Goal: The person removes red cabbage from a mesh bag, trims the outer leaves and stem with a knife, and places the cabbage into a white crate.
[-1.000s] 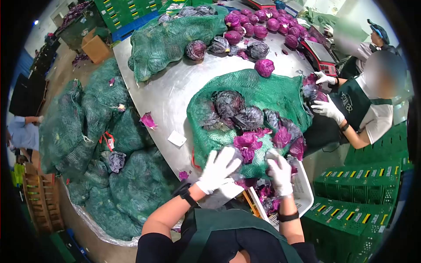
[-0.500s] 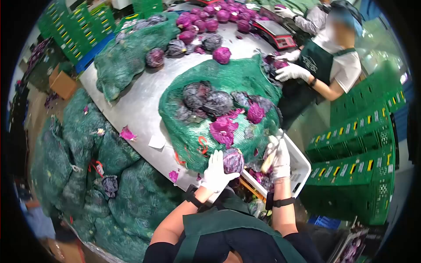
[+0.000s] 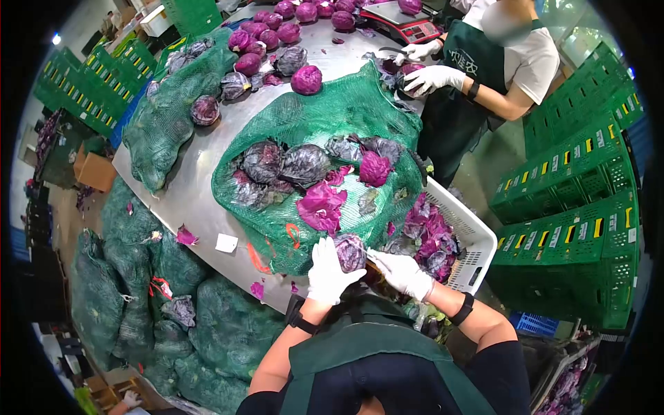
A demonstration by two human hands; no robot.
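My left hand, in a white glove, grips a red cabbage from its left side at the table's near edge. Against the cabbage's right side is my gloved right hand, its fingers closed around what looks like a small knife, mostly hidden by the glove. Just beyond lies a green mesh bag spread over the table, with dark unpeeled cabbages and loose purple leaves on it. A white crate full of purple leaf trimmings stands beyond my right hand.
Across the metal table, a co-worker's gloved hands hold a cabbage near a red scale. Peeled purple cabbages gather at the far end. Filled mesh bags are piled at left; green crates stack at right.
My right hand has moved left from over the white crate to the cabbage's side. My left hand stays on the cabbage. The view has shifted, showing more of the leaf-filled crate.
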